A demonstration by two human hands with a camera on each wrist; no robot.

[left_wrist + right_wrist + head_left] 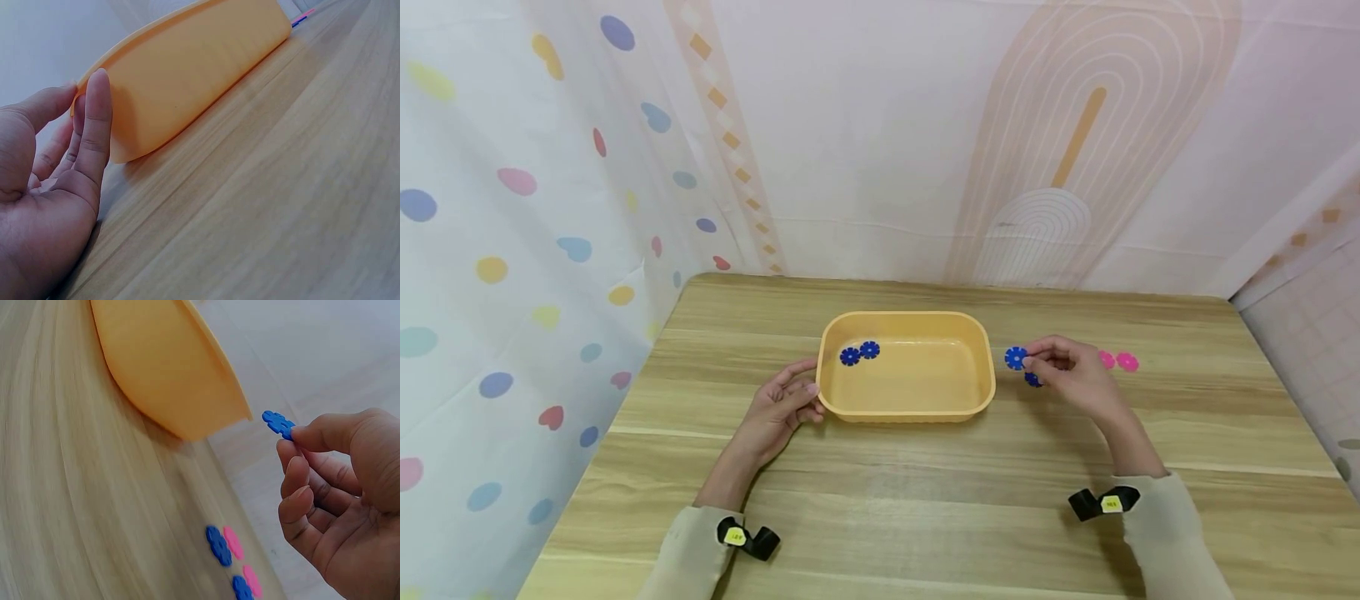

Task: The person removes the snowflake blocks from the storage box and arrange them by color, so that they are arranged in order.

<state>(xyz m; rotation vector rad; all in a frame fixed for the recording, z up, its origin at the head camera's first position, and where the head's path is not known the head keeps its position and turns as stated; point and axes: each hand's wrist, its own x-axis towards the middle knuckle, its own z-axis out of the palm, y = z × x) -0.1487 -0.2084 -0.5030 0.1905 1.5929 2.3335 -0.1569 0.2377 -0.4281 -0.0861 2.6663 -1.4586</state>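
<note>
A yellow plastic basin (906, 415) stands on the table with two dark blue notched snowflake discs (850, 357) inside, near its left end. My left hand (781, 410) holds the basin's left rim; in the left wrist view the thumb (53, 103) touches the rim's edge. To the right of the basin, my right hand (1071, 371) pinches a blue snowflake disc (1016, 358) between thumb and fingertips, raised above the table. Below that hand, two blue discs (219, 545) and two pink discs (232, 542) lie on the tabletop. The right hand partly hides them in the head view.
The wood-grain table (887, 508) reaches back to a pale patterned curtain (865, 142). Another curtain with coloured dots (497, 383) hangs along the left side. Each sleeve carries a black wrist strap (748, 537).
</note>
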